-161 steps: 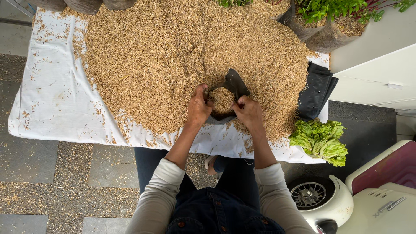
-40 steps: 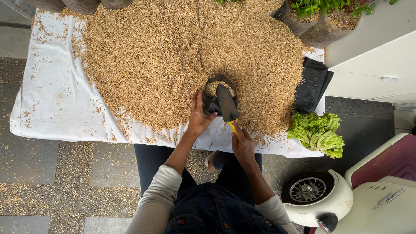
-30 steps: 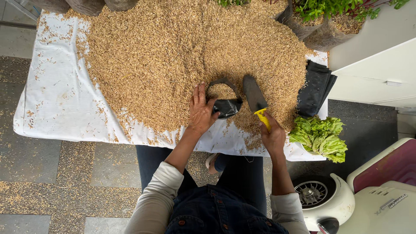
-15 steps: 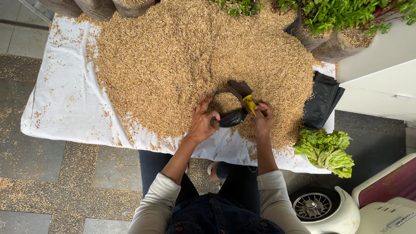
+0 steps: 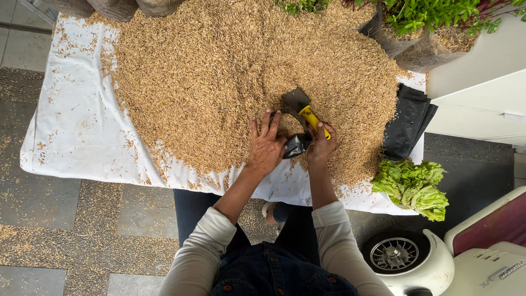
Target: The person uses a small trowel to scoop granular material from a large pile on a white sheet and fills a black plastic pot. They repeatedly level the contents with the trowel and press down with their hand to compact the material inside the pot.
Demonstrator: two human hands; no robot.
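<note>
Husk-heaped white sheet (image 5: pixel 66 137): the right hand (image 5: pixel 320 148) grips the yellow-handled trowel (image 5: pixel 304 108). Best if the left hand (image 5: pixel 266 147), fingers spread, steadies the small black grow bag (image 5: pixel 296 145) for a level scoop.

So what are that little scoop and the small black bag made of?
The scoop in the right hand looks like dull dark metal, flat and stiff, with a glossy yellow handle, probably plastic. The black bag by the left hand seems thin plastic film: it crumples and shines.
</note>
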